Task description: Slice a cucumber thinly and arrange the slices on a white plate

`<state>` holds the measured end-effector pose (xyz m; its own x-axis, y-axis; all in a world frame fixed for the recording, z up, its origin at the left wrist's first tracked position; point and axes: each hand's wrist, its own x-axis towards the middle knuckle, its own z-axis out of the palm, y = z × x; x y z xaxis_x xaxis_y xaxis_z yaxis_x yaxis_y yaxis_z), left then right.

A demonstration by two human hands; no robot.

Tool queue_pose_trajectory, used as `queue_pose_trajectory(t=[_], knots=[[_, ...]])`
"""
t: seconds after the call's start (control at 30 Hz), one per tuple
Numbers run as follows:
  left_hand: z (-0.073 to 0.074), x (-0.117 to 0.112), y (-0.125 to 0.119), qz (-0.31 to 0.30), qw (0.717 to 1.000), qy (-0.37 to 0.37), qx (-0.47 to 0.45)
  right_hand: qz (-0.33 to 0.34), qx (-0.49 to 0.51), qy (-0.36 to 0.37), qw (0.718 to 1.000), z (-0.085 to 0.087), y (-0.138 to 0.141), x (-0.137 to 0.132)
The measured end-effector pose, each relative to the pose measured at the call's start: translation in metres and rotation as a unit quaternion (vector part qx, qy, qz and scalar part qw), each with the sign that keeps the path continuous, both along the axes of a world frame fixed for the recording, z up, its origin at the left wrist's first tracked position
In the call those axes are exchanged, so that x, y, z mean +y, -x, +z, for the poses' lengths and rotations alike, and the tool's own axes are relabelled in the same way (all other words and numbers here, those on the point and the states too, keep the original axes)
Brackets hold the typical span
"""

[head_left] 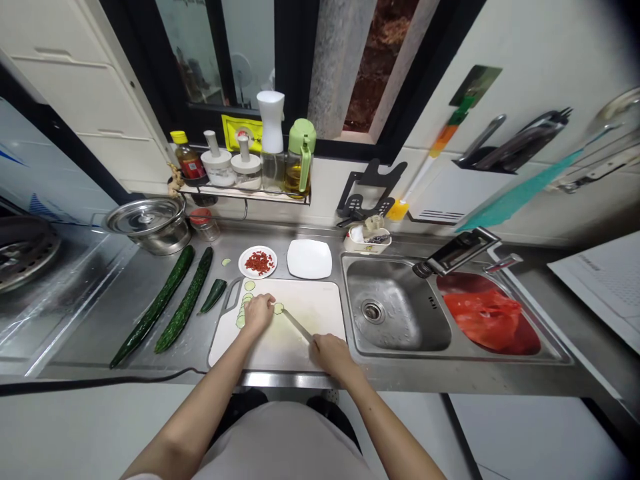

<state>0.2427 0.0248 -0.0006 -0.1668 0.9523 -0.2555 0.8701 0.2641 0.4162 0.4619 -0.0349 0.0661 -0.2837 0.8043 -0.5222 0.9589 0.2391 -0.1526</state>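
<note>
On the white cutting board (300, 355), my left hand (259, 313) is closed with its fingertips against a pale green cucumber piece (279, 309). Most of what lies under those fingers is hidden. My right hand (333, 353) grips the handle of a knife (298, 325), whose blade slants across the board with its tip touching or very close to the cucumber piece. Several overlapping cucumber slices (241, 321) lie left of my left hand, and a single slice (249, 285) sits near the board's upper left corner.
Two long cucumbers (155, 307) (186, 300) and a short cucumber end (214, 296) lie left of the board. Behind it stand a plate of red bits (259, 262) and a white square plate (309, 259). To the right is a steel sink (400, 327) with a red plastic bag (485, 319) beside it.
</note>
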Motion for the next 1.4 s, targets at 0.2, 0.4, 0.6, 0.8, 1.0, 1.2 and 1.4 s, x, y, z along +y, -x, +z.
queue_pose_trajectory(t=[0.2,0.4,0.6,0.8,1.0,1.2,1.4], knots=[[-0.001,-0.001,0.0,0.003,1.0,-0.002,-0.005,0.014,-0.009,0.012,1.0,0.002,0.003,0.005],[-0.003,0.0,0.001,0.009,1.0,0.004,-0.006,0.036,-0.026,0.028,0.999,0.003,0.006,0.014],[-0.002,0.002,0.001,0.014,1.0,0.013,-0.002,0.057,-0.024,0.013,0.998,-0.001,0.013,0.02],[0.0,0.001,-0.001,0.009,1.0,0.025,0.004,0.061,-0.025,0.007,0.998,-0.003,0.019,0.024],[0.0,0.002,-0.005,0.016,0.999,0.036,0.019,0.053,-0.021,0.004,0.998,-0.005,0.019,0.02],[0.004,0.004,-0.009,0.013,0.999,0.044,0.013,0.048,-0.022,0.004,0.999,-0.009,0.008,0.013],[0.002,0.005,-0.007,0.026,0.998,0.044,-0.038,0.041,-0.021,0.01,0.999,-0.009,0.007,0.015]])
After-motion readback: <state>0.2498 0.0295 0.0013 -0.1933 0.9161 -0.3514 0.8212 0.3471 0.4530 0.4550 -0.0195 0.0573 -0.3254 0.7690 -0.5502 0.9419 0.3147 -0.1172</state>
